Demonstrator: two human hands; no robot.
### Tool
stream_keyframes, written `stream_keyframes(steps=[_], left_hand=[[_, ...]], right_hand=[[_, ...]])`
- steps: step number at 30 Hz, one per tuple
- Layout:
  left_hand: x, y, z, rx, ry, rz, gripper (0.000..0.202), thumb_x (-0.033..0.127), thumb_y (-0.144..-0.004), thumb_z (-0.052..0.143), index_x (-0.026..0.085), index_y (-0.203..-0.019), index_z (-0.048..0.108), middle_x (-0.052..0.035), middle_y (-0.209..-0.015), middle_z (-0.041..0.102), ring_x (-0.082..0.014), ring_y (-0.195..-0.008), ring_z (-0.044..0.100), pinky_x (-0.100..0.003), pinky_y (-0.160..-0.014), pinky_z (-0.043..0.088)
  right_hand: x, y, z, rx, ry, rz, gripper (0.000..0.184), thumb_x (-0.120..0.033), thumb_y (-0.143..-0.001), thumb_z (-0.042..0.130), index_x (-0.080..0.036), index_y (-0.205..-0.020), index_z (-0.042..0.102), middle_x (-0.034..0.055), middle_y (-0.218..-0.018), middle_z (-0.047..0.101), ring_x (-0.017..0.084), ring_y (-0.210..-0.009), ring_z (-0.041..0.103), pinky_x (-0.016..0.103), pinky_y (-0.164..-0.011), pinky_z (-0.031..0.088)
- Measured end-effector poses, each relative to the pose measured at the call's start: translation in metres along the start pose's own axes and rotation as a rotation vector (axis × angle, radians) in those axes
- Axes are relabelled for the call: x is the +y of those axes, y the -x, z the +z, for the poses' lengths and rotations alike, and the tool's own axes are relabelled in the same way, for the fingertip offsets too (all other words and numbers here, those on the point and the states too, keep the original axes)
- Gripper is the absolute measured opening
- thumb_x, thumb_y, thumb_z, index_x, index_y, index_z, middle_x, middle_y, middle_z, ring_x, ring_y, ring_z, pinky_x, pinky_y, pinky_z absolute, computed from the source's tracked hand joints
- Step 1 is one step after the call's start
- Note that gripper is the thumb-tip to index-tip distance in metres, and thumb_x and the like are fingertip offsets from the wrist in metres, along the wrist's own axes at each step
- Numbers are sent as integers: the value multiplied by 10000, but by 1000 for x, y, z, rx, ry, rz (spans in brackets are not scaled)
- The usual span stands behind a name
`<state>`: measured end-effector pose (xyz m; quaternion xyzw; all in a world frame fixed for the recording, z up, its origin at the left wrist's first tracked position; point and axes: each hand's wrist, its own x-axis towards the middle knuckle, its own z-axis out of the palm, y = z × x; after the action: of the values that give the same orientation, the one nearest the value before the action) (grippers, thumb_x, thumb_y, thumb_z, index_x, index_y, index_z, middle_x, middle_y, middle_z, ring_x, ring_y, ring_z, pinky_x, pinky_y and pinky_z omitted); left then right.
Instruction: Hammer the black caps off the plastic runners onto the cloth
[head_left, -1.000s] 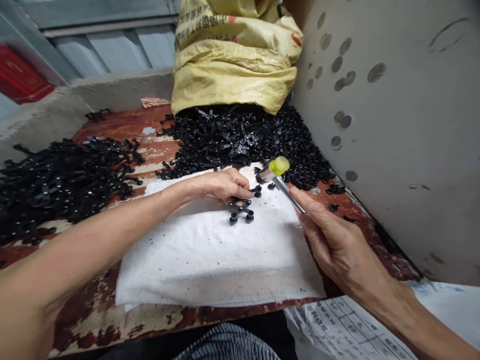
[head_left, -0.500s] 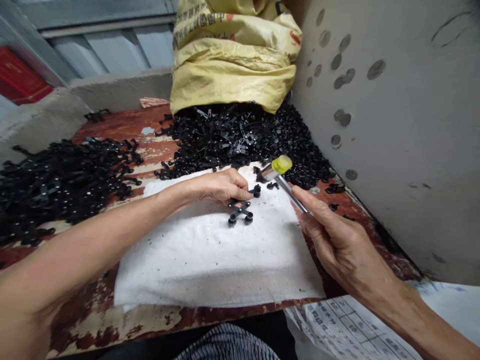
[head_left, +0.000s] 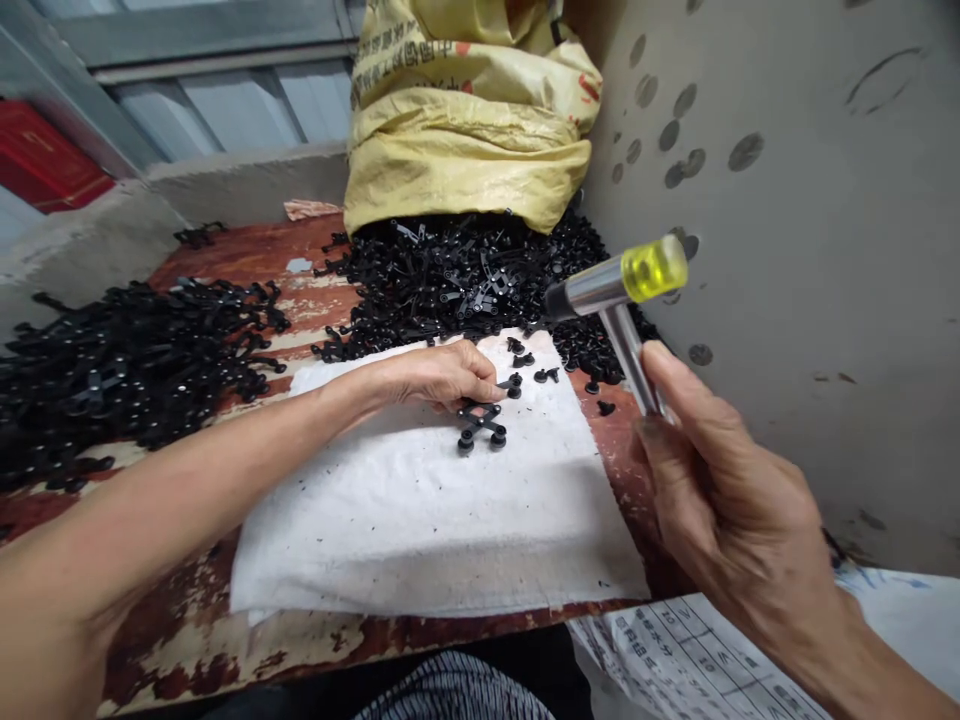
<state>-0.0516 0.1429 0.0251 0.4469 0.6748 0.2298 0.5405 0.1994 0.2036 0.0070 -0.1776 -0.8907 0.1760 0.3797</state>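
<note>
My left hand (head_left: 457, 375) is closed on a small black linkage piece (head_left: 484, 412), a crossed set of arms with round feet, on the white cloth (head_left: 420, 510). Part of the piece is hidden under my fingers. My right hand (head_left: 720, 490) grips the metal handle of a mallet (head_left: 600, 290), thumb along the shaft. One end of the mallet's head is clear yellow, the other black. It is held up in the air, to the right of the linkage piece and apart from it. Several loose black caps (head_left: 541, 376) lie on the cloth near my left fingertips.
Behind the cloth, a heap of black parts (head_left: 450, 270) spills from a yellow sack (head_left: 465, 170). Another pile of black linkages (head_left: 135, 370) covers the left of the worn red-brown table (head_left: 247, 650). A grey wall panel (head_left: 825, 300) stands close on the right.
My right hand has raised the mallet up and to the right, away from the linkage piece. My left hand and the piece have stayed in place.
</note>
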Motion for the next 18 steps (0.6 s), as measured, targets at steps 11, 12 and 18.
stream_keyframes(steps=[11,12,18], left_hand=[[-3,-2,-1,-18,24,-8,317,238,-796,656,161,-517,526,55,-408,385,-43,-328,272,-175,-309,203],[-2,-2,-1,-14,31,-8,316,233,-796,657,161,-519,522,52,-420,402,-42,-330,274,-176,-310,204],[-2,0,1,4,14,-21,320,225,-808,637,162,-524,502,48,-432,419,-41,-340,291,-172,-322,195]], right_hand=[[-1,-11,-7,-54,-68,-1,560,-113,-938,458,-256,-1477,412,57,-1396,577,241,-1191,609,399,-1017,498],[1,-9,-6,-62,-48,-2,570,-109,-935,461,-257,-1482,404,63,-1384,588,243,-1173,622,391,-994,517],[13,-2,1,-277,2,-28,552,-82,-919,445,-207,-1456,448,110,-1303,646,262,-1101,667,425,-914,568]])
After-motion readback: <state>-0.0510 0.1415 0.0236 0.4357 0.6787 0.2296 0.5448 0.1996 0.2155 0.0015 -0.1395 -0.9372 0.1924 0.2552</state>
